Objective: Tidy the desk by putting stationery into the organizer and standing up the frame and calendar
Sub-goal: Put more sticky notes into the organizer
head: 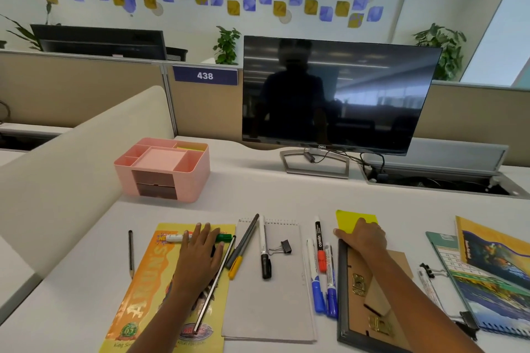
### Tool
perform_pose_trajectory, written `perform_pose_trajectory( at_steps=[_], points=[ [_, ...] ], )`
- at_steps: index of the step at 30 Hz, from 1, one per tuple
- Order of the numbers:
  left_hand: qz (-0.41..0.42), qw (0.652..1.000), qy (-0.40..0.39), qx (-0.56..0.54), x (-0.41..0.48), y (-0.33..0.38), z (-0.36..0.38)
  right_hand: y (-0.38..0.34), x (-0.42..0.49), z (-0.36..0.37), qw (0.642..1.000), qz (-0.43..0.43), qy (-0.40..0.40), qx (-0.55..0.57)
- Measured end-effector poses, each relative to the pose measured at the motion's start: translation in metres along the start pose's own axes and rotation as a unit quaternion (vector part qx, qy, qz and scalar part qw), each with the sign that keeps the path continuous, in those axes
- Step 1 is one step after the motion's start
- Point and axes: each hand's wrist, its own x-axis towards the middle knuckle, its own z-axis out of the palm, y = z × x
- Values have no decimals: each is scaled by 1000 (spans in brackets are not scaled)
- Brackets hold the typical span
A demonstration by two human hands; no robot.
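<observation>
Right-hand grip (pixel 362 235) closes on the face-down frame's (pixel 370 295) top edge — rigid, light, best lifted there. Left hand (pixel 200 252) lies flat — holding nothing — on the green marker (pixel 198 237).

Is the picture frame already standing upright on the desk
No, the picture frame lies flat, back side up, with the right hand resting at its top edge.

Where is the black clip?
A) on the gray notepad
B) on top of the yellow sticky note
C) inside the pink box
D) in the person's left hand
A: the black binder clip lies on the gray notepad, right beside the black-capped marker.
</observation>
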Motion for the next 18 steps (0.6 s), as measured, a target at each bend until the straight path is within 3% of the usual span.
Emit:
perform_pose_trajectory(
  at_steps=[9, 18],
  points=[
    [1, 1000, -16, 12, -1, -1, -2, -15, 1, -8, 995, -69, -8, -72],
    [-4, 998, -60, 34, -1, -2, -2, -31, -5, -39, 974, -146, 125, -116]
  ],
)
